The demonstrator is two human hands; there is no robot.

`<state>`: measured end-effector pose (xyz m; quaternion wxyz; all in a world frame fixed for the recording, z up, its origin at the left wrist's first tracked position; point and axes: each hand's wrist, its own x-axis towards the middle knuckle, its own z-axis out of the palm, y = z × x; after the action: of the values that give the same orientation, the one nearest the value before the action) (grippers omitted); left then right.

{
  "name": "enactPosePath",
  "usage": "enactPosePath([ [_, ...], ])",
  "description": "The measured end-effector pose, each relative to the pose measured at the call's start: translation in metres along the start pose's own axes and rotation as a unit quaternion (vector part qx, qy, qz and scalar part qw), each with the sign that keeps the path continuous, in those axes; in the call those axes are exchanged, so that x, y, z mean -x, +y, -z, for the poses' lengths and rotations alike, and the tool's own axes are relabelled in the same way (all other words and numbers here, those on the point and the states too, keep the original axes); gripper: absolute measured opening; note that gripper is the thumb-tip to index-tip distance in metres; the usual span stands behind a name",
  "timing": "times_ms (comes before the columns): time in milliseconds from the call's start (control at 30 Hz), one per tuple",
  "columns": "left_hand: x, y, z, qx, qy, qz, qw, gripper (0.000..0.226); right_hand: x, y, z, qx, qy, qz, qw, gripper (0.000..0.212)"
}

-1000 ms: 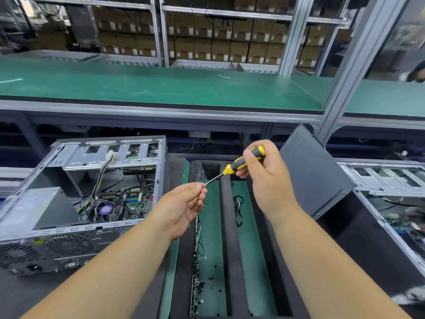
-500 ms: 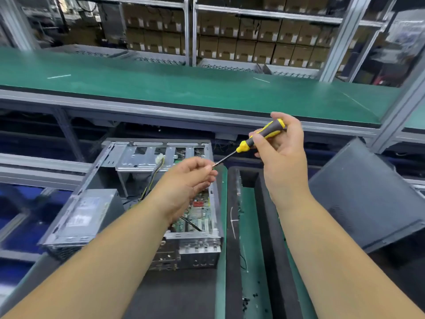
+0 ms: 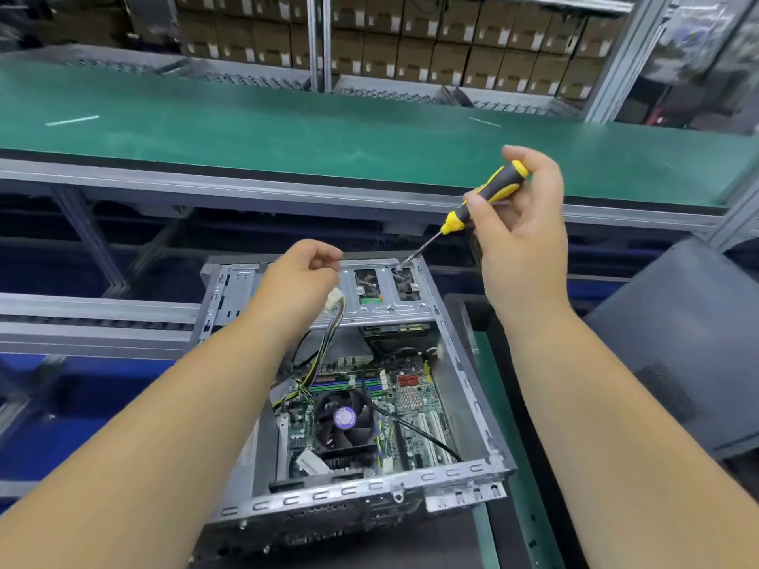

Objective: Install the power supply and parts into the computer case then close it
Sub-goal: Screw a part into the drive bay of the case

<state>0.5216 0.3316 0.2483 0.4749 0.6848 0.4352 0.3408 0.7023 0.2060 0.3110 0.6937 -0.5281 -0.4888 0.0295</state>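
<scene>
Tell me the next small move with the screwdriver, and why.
Probably press the tip down into the screw and start turning. The right hand grips the screwdriver, its tip already at the far right corner of the open computer case, where a screw seems to sit. The left hand hovers over the drive cage, holding nothing visible.

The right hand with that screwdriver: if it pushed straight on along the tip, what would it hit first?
Probably the drive bracket at the computer case's far end; the screwdriver in the right hand aims there, depth unclear.
</scene>
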Motion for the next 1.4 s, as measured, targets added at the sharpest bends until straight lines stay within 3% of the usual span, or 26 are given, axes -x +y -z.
enactPosePath([
  [267,-0.039,-0.005,-0.05,-0.077,-0.054,-0.036,0.995,0.026,-0.013,0.053,-0.018,0.195,-0.029,0.016,0.98,0.052],
  [500,-0.056,-0.032,-0.102,-0.253,-0.171,-0.099,0.947,0.033,0.001,0.093,-0.022,0.254,-0.009,-0.049,0.966,0.058],
  [733,-0.058,-0.051,-0.11,-0.31,-0.15,-0.209,0.915,0.035,0.006,0.112,-0.021,0.278,-0.022,-0.063,0.958,0.058],
  [967,-0.058,-0.053,-0.108,-0.3,-0.167,-0.216,0.914,0.044,0.009,0.112,-0.021,0.291,-0.032,-0.067,0.954,0.058],
  [1200,-0.055,-0.055,-0.113,-0.394,-0.155,-0.262,0.867,0.074,0.01,0.11,-0.018,0.283,-0.032,-0.067,0.956,0.057],
  [1400,-0.055,-0.057,-0.115,-0.4,-0.147,-0.27,0.863,0.076,0.011,0.109,-0.017,0.27,-0.045,-0.056,0.96,0.056],
])
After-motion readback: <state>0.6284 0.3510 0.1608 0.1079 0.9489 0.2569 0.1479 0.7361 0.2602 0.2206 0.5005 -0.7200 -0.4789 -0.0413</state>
